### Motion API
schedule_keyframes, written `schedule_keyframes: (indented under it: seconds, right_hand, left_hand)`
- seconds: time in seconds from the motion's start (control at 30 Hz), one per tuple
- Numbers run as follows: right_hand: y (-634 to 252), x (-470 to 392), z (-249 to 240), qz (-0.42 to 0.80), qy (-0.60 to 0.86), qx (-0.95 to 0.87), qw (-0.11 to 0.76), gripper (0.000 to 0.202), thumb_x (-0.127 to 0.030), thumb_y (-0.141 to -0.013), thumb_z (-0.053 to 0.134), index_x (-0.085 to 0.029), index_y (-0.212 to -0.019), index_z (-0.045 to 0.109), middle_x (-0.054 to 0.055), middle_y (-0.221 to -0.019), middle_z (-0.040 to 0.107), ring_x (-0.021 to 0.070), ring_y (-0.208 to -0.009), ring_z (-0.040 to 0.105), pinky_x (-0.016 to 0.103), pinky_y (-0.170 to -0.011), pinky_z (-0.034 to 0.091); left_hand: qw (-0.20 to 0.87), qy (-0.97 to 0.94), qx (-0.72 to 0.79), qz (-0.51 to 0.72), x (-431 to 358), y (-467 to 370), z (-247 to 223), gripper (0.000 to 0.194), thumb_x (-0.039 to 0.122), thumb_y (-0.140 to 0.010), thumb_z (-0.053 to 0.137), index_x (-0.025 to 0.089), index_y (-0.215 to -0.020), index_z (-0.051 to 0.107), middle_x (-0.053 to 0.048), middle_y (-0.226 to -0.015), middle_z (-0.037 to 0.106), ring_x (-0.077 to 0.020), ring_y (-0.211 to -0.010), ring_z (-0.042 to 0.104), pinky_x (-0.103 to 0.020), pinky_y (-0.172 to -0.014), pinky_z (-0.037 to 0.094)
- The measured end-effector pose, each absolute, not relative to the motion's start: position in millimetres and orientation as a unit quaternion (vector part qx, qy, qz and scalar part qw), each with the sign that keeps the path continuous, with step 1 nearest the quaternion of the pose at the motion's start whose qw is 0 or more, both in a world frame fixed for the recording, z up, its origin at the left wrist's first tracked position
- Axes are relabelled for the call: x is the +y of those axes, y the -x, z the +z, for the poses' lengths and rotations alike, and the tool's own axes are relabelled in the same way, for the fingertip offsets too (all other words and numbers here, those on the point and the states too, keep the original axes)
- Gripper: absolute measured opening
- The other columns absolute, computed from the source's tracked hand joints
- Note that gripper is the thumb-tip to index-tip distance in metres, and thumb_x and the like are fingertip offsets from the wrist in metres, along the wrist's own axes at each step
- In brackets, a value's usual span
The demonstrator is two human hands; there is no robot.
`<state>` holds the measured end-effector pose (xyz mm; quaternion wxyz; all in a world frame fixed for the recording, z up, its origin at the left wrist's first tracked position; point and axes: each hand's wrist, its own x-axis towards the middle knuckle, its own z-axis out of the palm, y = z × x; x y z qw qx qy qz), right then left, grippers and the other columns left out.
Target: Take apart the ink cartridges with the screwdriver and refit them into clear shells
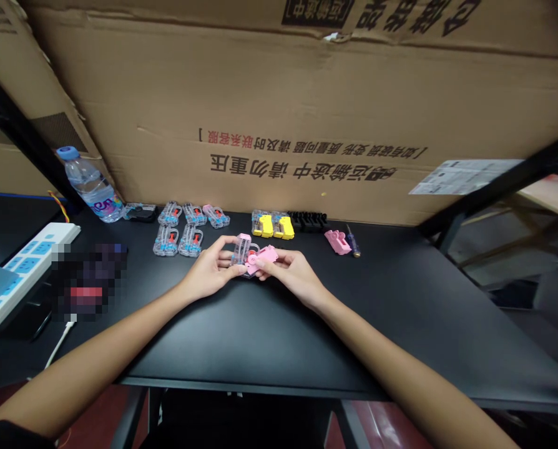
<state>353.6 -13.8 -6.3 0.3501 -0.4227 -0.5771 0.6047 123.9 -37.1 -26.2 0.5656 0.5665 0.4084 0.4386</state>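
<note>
My left hand [210, 269] grips a small clear plastic casing [240, 249] with a pink end, fingers behind it and thumb at its lower edge. My right hand [294, 274] is closed on a pink plastic part [266, 254], which lies against the right side of the casing. A bit of red shows between the two pieces. How they join is hidden by my fingers. Farther right on the desk lies another pink plastic part [337, 242], beside a small screwdriver [352, 242] with a dark blue handle.
Several clear casings [191, 240] with red and blue bits stand at the back left. Yellow-fronted pieces [273, 225] and black parts [308, 221] line the cardboard [279, 112]. A water bottle [92, 186], a power strip [30, 265] and a cable [60, 343] are on the left.
</note>
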Motion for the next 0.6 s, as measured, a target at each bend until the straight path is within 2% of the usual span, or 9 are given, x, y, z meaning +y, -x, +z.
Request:
schedule_keyframes:
  seconds: [0.17, 0.3, 0.43, 0.5, 0.6]
  right_hand:
    - [-353.7, -13.2, -4.4, 0.611, 0.405, -0.584, 0.349, 0.044, -0.055, -0.080, 0.090, -0.017, -0.099, 0.082, 0.006, -0.083, 0.080, 0.0186, -0.072, 0.074, 0.037, -0.078, 0.065]
    - [-354.7, -11.7, -3.3, 0.609, 0.405, -0.571, 0.374, 0.048, -0.050, -0.080, 0.091, -0.017, -0.113, 0.078, 0.006, -0.087, 0.080, 0.0159, -0.068, 0.072, 0.032, -0.070, 0.063]
    - [-358.3, -7.7, -0.9, 0.582, 0.434, -0.576, 0.376, 0.053, -0.051, -0.082, 0.088, -0.016, -0.121, 0.075, 0.006, -0.081, 0.079, 0.0146, -0.061, 0.069, 0.022, -0.048, 0.047]
    - [-359.2, -7.1, 1.5, 0.571, 0.436, -0.591, 0.366, 0.054, -0.052, -0.084, 0.085, -0.015, -0.122, 0.075, 0.006, -0.079, 0.078, 0.0150, -0.060, 0.068, 0.022, -0.044, 0.042]
    - [-357.0, -9.7, 3.9, 0.570, 0.410, -0.614, 0.361, 0.057, -0.053, -0.083, 0.086, -0.015, -0.124, 0.077, 0.005, -0.079, 0.076, 0.0153, -0.059, 0.066, 0.026, -0.051, 0.050]
  left_hand:
    - [0.564, -0.570, 0.416, 0.429, -39.9, -124.5, -18.3, 0.060, 0.031, -0.085, 0.087, 0.023, -0.134, 0.054, -0.009, -0.112, 0.081, -0.0203, -0.090, 0.081, -0.033, -0.082, 0.064]
    - [0.566, -0.570, 0.419, 0.424, -42.4, -126.3, -14.0, 0.062, 0.034, -0.083, 0.089, 0.022, -0.134, 0.056, -0.006, -0.106, 0.079, -0.0176, -0.084, 0.079, -0.029, -0.076, 0.062]
    - [0.539, -0.572, 0.418, 0.455, -41.5, -126.3, -11.2, 0.051, 0.039, -0.086, 0.085, 0.022, -0.128, 0.061, -0.004, -0.110, 0.072, -0.0127, -0.079, 0.072, -0.025, -0.071, 0.061]
    - [0.520, -0.576, 0.422, 0.469, -39.8, -124.8, -10.6, 0.043, 0.043, -0.091, 0.080, 0.021, -0.124, 0.065, -0.004, -0.105, 0.070, -0.0137, -0.083, 0.071, -0.024, -0.069, 0.060]
    - [0.503, -0.587, 0.430, 0.466, -38.3, -122.9, -11.1, 0.040, 0.048, -0.094, 0.076, 0.020, -0.121, 0.069, -0.004, -0.099, 0.071, -0.0162, -0.086, 0.070, -0.024, -0.068, 0.059]
